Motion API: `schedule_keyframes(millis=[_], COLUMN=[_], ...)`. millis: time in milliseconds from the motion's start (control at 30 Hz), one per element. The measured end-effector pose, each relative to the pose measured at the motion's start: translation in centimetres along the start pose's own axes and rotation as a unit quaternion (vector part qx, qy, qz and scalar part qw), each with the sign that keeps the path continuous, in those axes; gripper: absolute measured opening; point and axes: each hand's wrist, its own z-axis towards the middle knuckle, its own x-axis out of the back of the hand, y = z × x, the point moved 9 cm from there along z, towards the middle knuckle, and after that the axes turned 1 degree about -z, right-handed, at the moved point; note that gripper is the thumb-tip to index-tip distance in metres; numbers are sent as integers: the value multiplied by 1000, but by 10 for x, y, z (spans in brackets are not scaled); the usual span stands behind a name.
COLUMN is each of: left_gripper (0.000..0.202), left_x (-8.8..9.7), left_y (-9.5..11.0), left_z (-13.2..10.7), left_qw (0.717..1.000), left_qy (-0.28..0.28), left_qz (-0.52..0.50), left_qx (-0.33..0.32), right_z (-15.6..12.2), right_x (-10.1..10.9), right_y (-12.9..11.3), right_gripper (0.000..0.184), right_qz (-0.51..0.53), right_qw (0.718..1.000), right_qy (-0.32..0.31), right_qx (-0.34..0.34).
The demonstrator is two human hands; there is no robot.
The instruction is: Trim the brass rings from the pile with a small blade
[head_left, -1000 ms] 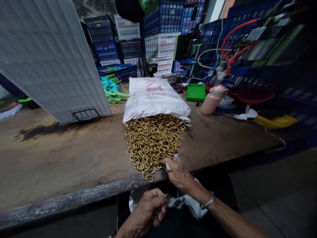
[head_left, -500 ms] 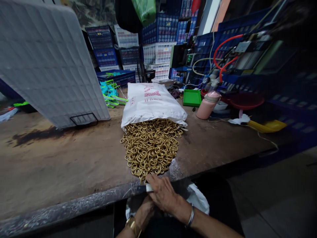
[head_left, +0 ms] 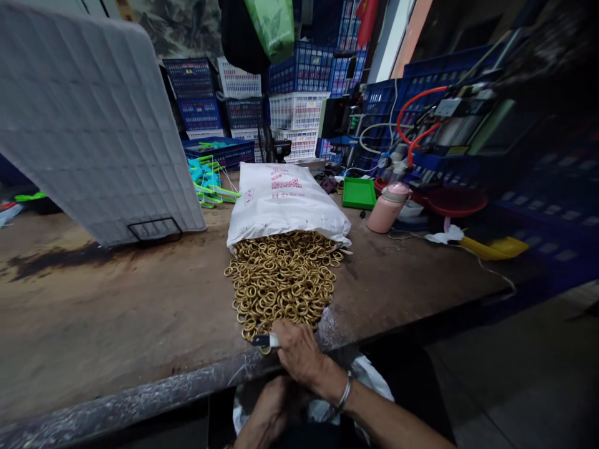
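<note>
Two moves separate this moment from a second ago. The right hand (head_left: 299, 355) dropped off the tabletop (head_left: 116, 324) edge onto the left hand (head_left: 267, 415), and it is now back up at the near end of the pile of brass rings (head_left: 281, 280). Its grip is closed around a small tool (head_left: 262, 340), whose dark tip points left of the grip onto the nearest rings. Beyond the grip, the pile spreads to the mouth of the white sack (head_left: 285, 196). The left hand stays below the grip, under the edge, over a white bag (head_left: 374, 380) in the lap. It looks curled, but I cannot tell whether it holds anything. By the look of it, one round of the ring work has ended at the lap and a fresh one is starting.
</note>
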Motion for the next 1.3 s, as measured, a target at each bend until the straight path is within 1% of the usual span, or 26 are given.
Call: schedule_keyframes(millis=[67, 200, 267, 333, 367, 433, 500, 533, 600, 633, 667, 733, 800, 867, 900, 967, 1033, 1100, 1133, 1167, 1200, 1300], left_gripper=[6, 9, 13, 22, 28, 39, 42, 40, 33, 32, 32, 27, 19, 15, 14, 16, 20, 23, 25, 25, 26, 29], left_x=[9, 20, 19, 12, 8, 0, -5, -6, -2, -3, -7, -20, -30, -32, -31, -27, -24, -25, -27, -29, -30, -34], left_y=[-2, 1, 3, 6, 9, 22, 44, 56, 85, 97, 106, 120, 127, 130, 129, 124, 117, 111, 109, 108, 106, 102], left_z=[-2, -7, -12, -20, -26, -39, -55, -62, -76, -80, -83, -86, -87, -86, -84, -78, -72, -66, -65, -64, -63, -63], left_qw=[1000, 999, 999, 999, 998, 990, 975, 968, 954, 947, 941, 929, 913, 902, 900, 904, 912, 919, 922, 925, 928, 937], left_qy=[-1, 10, -2, -35, -53, -75, -62, -48, 23, 40, 38, 4, -21, -14, -3, 16, 27, 26, 22, 16, 12, 7], left_qz=[-16, -42, -33, 0, 26, 88, 146, 156, 138, 130, 126, 139, 166, 184, 185, 179, 166, 157, 155, 155, 158, 174], left_qx=[11, 9, 3, -12, -29, -83, -157, -192, -266, -291, -311, -343, -372, -391, -394, -387, -374, -361, -355, -348, -338, -301], right_z=[5, 13, 15, 16, 15, 12, 8, 5, 0, -3, -5, -8, -10, -12, -13, -16, -20, -24, -25, -25, -25, -22], right_x=[3, 15, 24, 34, 38, 45, 47, 47, 44, 42, 40, 38, 36, 34, 32, 25, 13, 0, -4, -6, -4, 13], right_y=[7, 24, 31, 36, 38, 38, 35, 33, 28, 26, 23, 20, 20, 25, 27, 32, 35, 37, 38, 40, 42, 49], right_gripper=[23, 14, 11, 14, 16, 19, 20, 20, 22, 23, 23, 25, 27, 29, 29, 30, 32, 35, 35, 35, 33, 23], right_qz=[13, 76, 134, 188, 208, 233, 243, 245, 247, 250, 256, 272, 299, 345, 377, 443, 502, 546, 559, 565, 562, 516], right_qw=[1000, 995, 987, 978, 974, 969, 968, 968, 967, 966, 964, 960, 953, 938, 926, 895, 859, 824, 811, 806, 809, 845], right_qy=[6, 49, 72, 83, 85, 77, 62, 52, 33, 24, 17, 6, 1, 4, 5, -1, -26, -60, -68, -67, -54, 11], right_qx=[-17, -47, -48, -42, -36, -15, 13, 26, 50, 59, 66, 67, 45, 4, -20, -62, -103, -142, -156, -162, -162, -141])
